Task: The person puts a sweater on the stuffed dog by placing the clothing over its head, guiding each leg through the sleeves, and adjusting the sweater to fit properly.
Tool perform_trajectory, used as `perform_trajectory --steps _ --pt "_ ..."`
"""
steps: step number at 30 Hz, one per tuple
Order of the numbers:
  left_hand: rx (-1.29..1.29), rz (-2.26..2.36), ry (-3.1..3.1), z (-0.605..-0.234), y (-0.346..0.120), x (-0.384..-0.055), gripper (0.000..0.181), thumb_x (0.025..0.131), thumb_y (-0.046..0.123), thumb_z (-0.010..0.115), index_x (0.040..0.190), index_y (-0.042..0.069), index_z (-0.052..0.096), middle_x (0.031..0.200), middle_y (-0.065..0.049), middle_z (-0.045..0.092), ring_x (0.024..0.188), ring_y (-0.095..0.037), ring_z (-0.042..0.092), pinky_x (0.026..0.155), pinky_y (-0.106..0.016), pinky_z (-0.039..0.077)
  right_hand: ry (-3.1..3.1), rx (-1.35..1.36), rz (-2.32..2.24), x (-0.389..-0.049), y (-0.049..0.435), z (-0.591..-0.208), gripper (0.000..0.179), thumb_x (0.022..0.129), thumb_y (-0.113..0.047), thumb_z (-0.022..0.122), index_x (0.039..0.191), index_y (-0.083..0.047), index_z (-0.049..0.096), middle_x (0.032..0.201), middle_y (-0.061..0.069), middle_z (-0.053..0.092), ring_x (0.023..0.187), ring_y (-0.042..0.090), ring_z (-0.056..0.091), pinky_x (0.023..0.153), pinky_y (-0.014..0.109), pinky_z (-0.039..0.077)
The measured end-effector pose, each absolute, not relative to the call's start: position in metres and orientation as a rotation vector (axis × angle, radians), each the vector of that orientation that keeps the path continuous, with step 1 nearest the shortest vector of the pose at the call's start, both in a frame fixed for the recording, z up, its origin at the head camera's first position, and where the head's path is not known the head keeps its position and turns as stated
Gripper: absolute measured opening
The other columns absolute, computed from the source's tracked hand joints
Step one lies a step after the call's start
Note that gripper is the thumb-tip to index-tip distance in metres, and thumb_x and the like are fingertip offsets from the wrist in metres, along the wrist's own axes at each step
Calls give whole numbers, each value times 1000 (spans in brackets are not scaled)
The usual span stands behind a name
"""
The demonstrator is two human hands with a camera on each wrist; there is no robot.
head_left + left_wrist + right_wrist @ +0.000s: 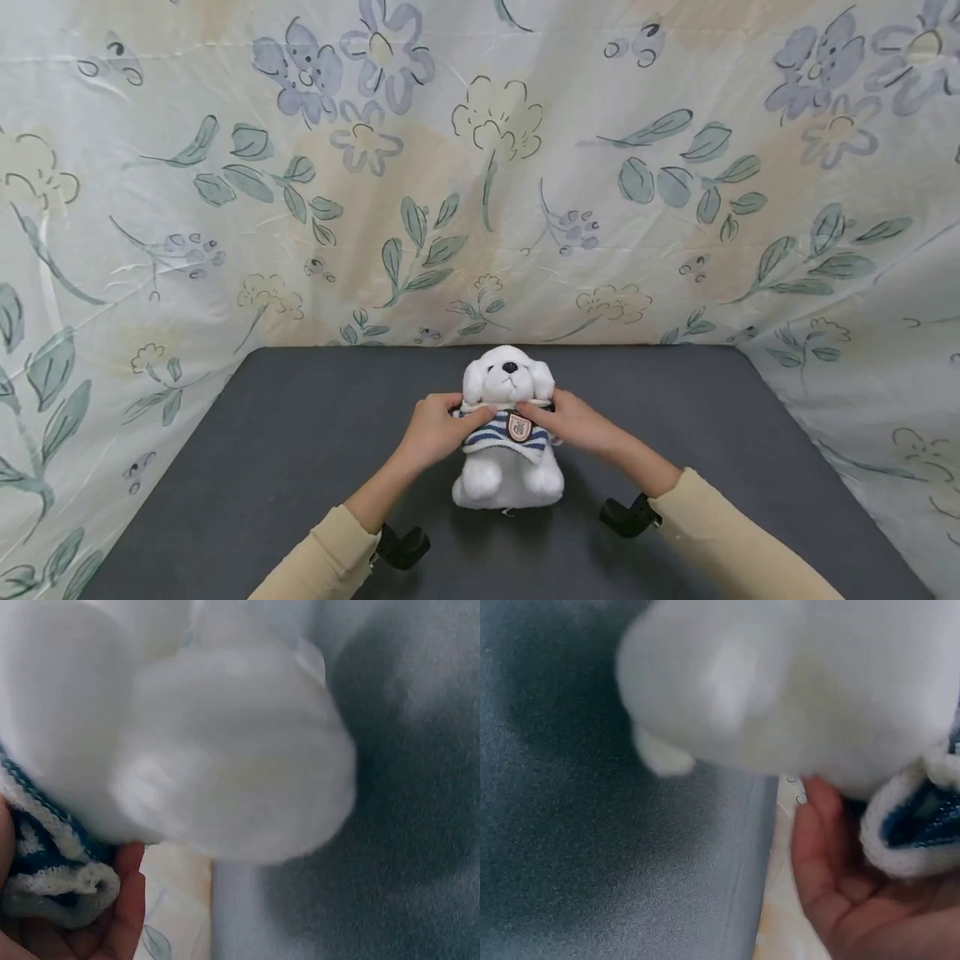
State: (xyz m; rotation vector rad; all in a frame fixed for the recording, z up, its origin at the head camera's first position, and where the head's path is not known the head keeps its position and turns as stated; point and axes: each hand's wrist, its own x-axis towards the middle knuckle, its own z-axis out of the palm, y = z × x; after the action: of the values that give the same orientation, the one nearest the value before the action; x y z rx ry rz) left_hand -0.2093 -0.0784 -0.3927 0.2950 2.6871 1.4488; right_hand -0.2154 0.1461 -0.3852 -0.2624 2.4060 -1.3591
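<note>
A white plush dog (pixel 507 481) faces me in the head view, upright over the middle of the dark table. It wears a blue-and-white striped knit sweater (pixel 491 433) with a shield-shaped badge (pixel 519 427) on the chest. My left hand (pixel 437 429) grips its upper body from the left, thumb across the front of the sweater. From the other side my right hand (pixel 577 421) holds it the same way, thumb near the badge. In both wrist views the fingers (pixel 129 907) curl behind the sweater's sleeve, and the white plush body (pixel 727 682) fills the upper part.
The dark grey table (pixel 322 433) has rounded far corners. Behind it and at both sides hangs a floral curtain (pixel 495 208). Black wrist-camera mounts (pixel 403 547) sit below the cream sleeves (pixel 742 533). A shadow lies on the table below the dog.
</note>
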Motion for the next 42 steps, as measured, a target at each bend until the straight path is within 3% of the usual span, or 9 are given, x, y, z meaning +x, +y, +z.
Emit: perform_trajectory --steps 3,6,9,14,17,23,29,35,42 --pt "253 1386 2686 -393 -76 -208 46 79 57 62 61 15 55 48 7 41 42 -8 34 41 -23 26 2313 -249 -1344 -217 150 -385 55 89 -54 49 113 -6 56 101 4 62 96 15 58 82 36 46" --pt "229 1329 2673 -397 -74 -209 48 80 57 60 58 15 53 47 7 36 42 -8 33 41 -23 26 2245 -242 -1324 -218 154 -388 54 90 -54 46 109 -5 59 101 5 62 95 15 57 82 35 46" --pt "193 1339 2609 -406 -73 -212 48 81 57 59 62 12 59 51 6 45 45 -8 42 43 -24 36 2188 -236 -1336 -219 156 -394 55 91 -53 45 112 -4 59 105 5 61 95 15 57 79 35 47" --pt "110 1442 2460 -419 -73 -222 51 83 55 58 90 6 70 79 -4 64 62 -13 61 57 -32 52 2107 -176 -1423 -225 158 -405 63 91 -55 42 118 0 55 106 7 60 90 13 59 77 34 49" --pt "90 1475 2402 -423 -75 -227 55 83 57 56 96 5 69 86 -7 64 67 -14 62 61 -33 54 2070 -132 -1486 -228 158 -411 65 92 -54 41 121 3 52 107 9 60 88 13 60 77 34 50" --pt "88 1519 2347 -430 -79 -233 54 85 55 55 93 3 67 81 -6 62 66 -12 60 62 -32 53 2018 -101 -1571 -233 157 -422 69 92 -55 40 129 3 47 116 11 57 97 15 58 84 36 49" --pt "69 1523 2330 -439 -82 -237 52 88 50 54 103 2 66 90 -8 63 69 -13 60 64 -35 54 2025 -106 -1567 -234 158 -429 75 90 -58 41 135 2 40 124 14 53 108 22 56 88 42 47" --pt "165 1377 2483 -432 -93 -241 46 90 46 53 105 4 66 91 -7 64 71 -15 60 63 -33 51 2089 -35 -1564 -235 150 -430 74 90 -56 44 136 2 38 128 17 49 112 26 53 85 43 49" --pt "482 1229 2791 -397 -99 -238 26 88 30 61 107 12 66 101 -2 66 91 -18 62 73 -33 50 2130 -5 -1546 -236 142 -425 72 92 -51 45 135 6 36 130 21 44 116 30 48 85 44 49"
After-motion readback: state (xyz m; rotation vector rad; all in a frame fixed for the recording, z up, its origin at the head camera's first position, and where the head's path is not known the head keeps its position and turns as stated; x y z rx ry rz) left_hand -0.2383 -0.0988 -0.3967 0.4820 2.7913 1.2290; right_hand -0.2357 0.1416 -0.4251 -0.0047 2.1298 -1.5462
